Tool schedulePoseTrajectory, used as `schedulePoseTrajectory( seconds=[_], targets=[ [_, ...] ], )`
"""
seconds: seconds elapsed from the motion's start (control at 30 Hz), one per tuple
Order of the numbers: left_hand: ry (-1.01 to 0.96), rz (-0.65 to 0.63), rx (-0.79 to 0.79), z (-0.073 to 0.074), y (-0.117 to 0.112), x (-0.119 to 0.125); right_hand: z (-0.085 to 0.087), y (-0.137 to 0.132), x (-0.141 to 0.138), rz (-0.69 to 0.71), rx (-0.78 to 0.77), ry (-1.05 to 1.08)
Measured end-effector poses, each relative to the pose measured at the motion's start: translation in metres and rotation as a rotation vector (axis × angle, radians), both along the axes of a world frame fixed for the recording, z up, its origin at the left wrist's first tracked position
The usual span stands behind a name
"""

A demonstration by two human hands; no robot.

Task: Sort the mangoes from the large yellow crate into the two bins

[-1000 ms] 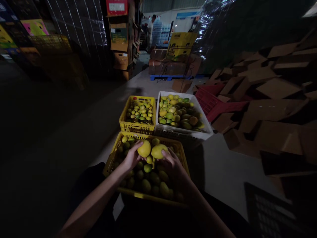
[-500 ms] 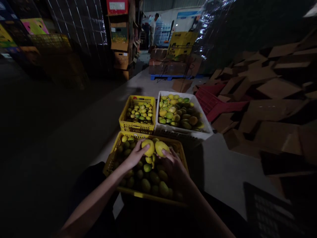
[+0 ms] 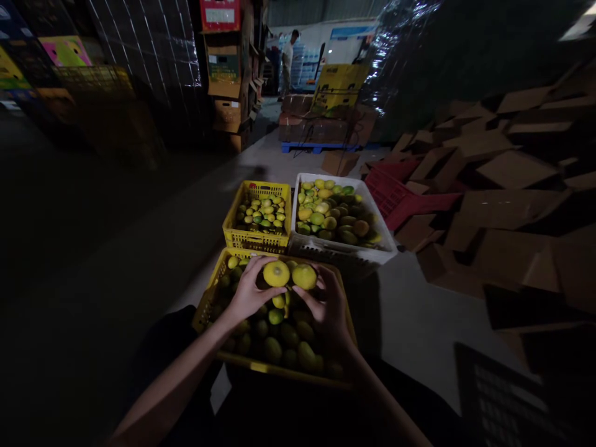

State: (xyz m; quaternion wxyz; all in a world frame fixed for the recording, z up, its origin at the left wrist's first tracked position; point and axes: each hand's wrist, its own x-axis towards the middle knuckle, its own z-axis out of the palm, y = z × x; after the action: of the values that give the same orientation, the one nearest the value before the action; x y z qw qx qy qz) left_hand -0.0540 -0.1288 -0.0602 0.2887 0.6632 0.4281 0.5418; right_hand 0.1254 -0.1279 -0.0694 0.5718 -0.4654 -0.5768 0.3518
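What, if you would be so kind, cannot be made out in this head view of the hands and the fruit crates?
- Near yellow crate: its lower fruit lie in shadow under the left hand and right hand.
- Dark floor at left: too dim to read.
- Person in the background: too small to tell what they do.
- Black crate: dark, cut off by the bottom edge.

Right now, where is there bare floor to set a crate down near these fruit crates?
Bare concrete lies left of the two yellow crates, and right of the near crate, between the white crate and the cardboard pile. The three crates are packed tight together, and both hands hold fruit over the near one.
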Motion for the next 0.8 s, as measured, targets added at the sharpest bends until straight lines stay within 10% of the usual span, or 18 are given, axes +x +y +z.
schedulePoseTrajectory(
  seconds=[0.3, 0.57, 0.8],
  targets=[
    [-0.089, -0.038, -0.080, 0.002, 0.002, 0.001, 0.007, -0.001, 0.000, 0.021, -0.036, 0.028],
    [-0.504, -0.234, -0.782, 0.006, 0.001, 0.002, 0.017, -0.002, 0.002, 0.276, -0.538, 0.289],
    [-0.544, -0.179, -0.957, -0.006, 0.004, 0.005, 0.017, -0.004, -0.002, 0.318, -0.674, 0.324]
  ],
)
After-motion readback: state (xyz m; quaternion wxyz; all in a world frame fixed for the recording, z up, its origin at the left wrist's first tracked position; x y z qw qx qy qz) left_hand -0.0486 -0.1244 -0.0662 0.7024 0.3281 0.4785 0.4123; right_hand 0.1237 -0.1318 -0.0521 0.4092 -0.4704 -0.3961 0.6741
